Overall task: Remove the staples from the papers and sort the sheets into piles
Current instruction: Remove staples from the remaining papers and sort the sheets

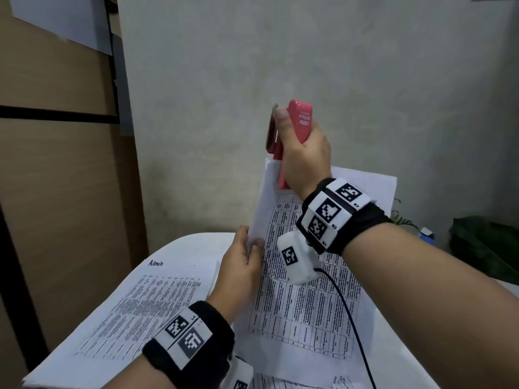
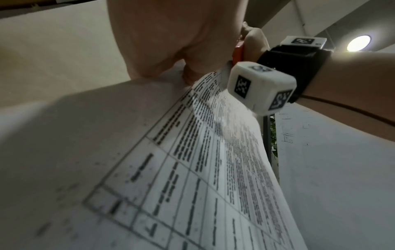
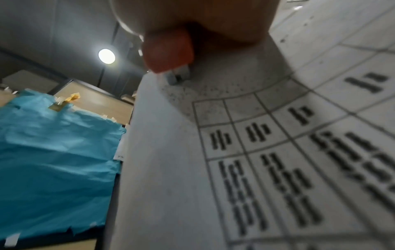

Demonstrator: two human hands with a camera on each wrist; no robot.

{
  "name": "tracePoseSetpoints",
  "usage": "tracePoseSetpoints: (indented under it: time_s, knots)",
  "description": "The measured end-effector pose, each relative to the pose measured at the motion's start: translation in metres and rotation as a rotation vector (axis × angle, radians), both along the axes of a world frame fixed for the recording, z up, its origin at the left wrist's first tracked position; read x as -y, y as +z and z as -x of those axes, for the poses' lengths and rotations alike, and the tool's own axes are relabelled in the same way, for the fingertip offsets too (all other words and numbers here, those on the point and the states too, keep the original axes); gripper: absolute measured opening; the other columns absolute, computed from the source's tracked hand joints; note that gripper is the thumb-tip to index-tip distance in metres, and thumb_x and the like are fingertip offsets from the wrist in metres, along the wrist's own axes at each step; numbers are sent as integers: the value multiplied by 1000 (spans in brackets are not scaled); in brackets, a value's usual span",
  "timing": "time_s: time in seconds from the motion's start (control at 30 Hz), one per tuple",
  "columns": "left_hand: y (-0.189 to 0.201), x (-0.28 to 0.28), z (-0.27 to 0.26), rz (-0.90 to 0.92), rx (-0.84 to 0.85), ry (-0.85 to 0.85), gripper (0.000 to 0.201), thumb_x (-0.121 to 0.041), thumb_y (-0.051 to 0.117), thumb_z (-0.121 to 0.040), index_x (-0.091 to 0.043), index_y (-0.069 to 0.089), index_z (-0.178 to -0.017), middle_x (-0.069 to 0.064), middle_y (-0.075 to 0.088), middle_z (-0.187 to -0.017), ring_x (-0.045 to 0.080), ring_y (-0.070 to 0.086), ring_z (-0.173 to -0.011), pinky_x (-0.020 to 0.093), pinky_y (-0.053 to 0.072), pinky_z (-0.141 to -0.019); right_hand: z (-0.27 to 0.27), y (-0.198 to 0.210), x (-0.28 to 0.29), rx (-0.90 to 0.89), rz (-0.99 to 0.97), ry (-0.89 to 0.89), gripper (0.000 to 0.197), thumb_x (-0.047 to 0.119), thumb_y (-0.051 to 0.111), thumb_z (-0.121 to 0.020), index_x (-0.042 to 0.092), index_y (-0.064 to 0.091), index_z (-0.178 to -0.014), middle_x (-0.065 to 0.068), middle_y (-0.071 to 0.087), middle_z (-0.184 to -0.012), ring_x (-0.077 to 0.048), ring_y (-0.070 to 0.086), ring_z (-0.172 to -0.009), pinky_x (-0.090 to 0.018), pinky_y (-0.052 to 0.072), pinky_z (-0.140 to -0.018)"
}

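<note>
Two hands: right (image 1: 304, 161) grips one red stapler (image 1: 302, 120), left (image 1: 241, 272) pinches one table-printed sheet (image 1: 303, 304)

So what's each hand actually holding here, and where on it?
The right hand grips the pink stapler around its body, thumb on the metal lever. The left hand pinches the table-printed sheets at their left edge.

The stapler (image 1: 302, 123) is smooth, slightly glossy red plastic with a dull metal arm along its 9 o'clock side. The printed sheet (image 1: 303, 304) is thin matt white paper. At its 12 o'clock, the wall (image 1: 280, 51) looks rough, mottled plaster.
</note>
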State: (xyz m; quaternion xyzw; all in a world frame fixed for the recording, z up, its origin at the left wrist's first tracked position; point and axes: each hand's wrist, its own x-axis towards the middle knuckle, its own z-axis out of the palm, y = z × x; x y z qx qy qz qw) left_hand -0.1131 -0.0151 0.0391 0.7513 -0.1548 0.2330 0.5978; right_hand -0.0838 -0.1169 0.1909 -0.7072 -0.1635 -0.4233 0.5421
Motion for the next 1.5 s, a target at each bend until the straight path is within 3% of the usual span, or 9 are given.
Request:
tracePoseSetpoints:
  time_s: [0.17, 0.27, 0.43, 0.6, 0.73, 0.83, 1.07, 1.17, 1.5]
  knots:
    - [-4, -3, 1, -102, -37, -23, 23, -10, 43, -99, -33, 47, -98, -13, 62, -89, -8, 58, -74, 4, 43, -61, 0, -2, 3, -46, 16, 12, 37, 65, 46, -83, 29, 53, -80, 11, 63, -66, -8, 62, -69, -28, 50, -78]
    - [0, -14, -4, -97, -91, 50, 16, -11, 44, -98, -24, 50, -104, -1, 67, -95, 7, 60, -78, 15, 46, -66, 0, -5, 14, -66, 0, -73, 38, 73, 40, -77, 36, 48, -81, 11, 65, -72, -17, 66, -80, -46, 46, -93]
    - [15, -63, -9, -72, -250, 140, 15, -15, 42, -100, -22, 49, -111, 1, 64, -103, 18, 61, -91, 30, 47, -69, 12, -19, 51, -81, -20, -188, 35, 68, 44, -81, 35, 50, -88, 12, 60, -76, -20, 64, -83, -43, 50, -89]
    - [38, -124, -15, -67, -350, 244, 19, -12, 44, -98, -17, 50, -115, 6, 64, -103, 19, 64, -84, 26, 49, -57, 18, -60, 80, -452, 13, -39, 50, 67, 52, -78, 18, 62, -79, -5, 69, -83, -22, 66, -74, -35, 55, -76]
    - [34, -179, -36, -292, -461, 444, 24, -17, 49, -90, -15, 48, -114, 11, 63, -109, 31, 62, -95, 45, 52, -85, 23, -106, 83, -762, 100, 142, 31, 43, 53, -90, 15, 59, -81, -5, 64, -75, -18, 57, -62, -27, 47, -63]
    - [20, -206, -47, -577, -612, 521, 26, -15, 50, -91, -13, 48, -117, 12, 61, -111, 29, 58, -95, 33, 45, -82, 18, -142, 86, -919, 182, 166, 23, 25, 54, -91, 12, 59, -73, -4, 62, -66, -21, 53, -59, -30, 45, -67]
    - [-28, -247, -70, -897, -791, 593, 18, -16, 51, -87, -10, 50, -104, 15, 63, -112, 29, 57, -93, 31, 42, -78, 10, -190, 92, -1320, 570, 194, 18, 23, 57, -90, 20, 53, -107, -9, 69, -82, -22, 63, -64, -33, 54, -67]
    - [-33, -242, -84, -894, -840, 627, 44, -19, 59, -85, -4, 43, -124, 20, 54, -126, 35, 54, -113, 38, 45, -91, 12, -194, 92, -1441, 758, 180, 27, 30, 61, -86, 24, 56, -112, -2, 68, -84, -13, 63, -64, -22, 51, -59]
    - [-25, -77, -61, -1215, -640, -55, 28, -24, 50, -93, -7, 67, -107, 3, 70, -110, 18, 61, -96, 23, 44, -80, 23, -187, 112, -1519, 882, 73, 35, 40, 59, -85, 14, 64, -107, 1, 69, -81, -9, 63, -59, -18, 51, -60]
